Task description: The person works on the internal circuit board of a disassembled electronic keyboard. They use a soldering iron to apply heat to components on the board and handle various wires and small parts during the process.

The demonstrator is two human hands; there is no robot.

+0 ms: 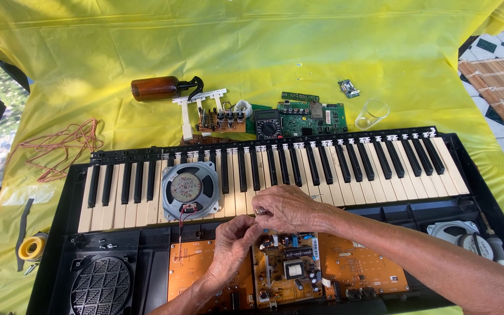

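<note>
Work in hand: both hands meet over the opened black plastic electronic keyboard (462, 153), at the seam between the front of the white keys (345, 186) and the orange-brown circuit boards (333, 265) in the lower case. I judge this to be fine work on a small part or wire end at that seam.
Left hand (233, 239): comes up from the bottom edge, fingers curled shut and pinched towards the right hand; what they pinch is too small to tell.
Right hand (287, 208): reaches in from the right, fingers bent closed around a small shiny piece at their tips, just above the middle board.
Next move, as a judgement: it calls for a steady pinch and little force, since the board parts and thin wires sit touching the fingertips.
Round grey loudspeaker (189, 189): lies loose, face down on the white keys, left of the hands, its thin red wire running down to the left board.
Keyboard axis: the long axis runs left to right across the view, slightly tilted; the keys' free ends point towards the person.
Surface: a yellow sheet (298, 52) covers it; behind the keyboard lie a brown bottle (157, 88), a green circuit board (313, 119), a clear plastic cup (372, 114) and a tangle of pink wire (59, 146). A yellow tape roll (32, 247) sits at the left.
</note>
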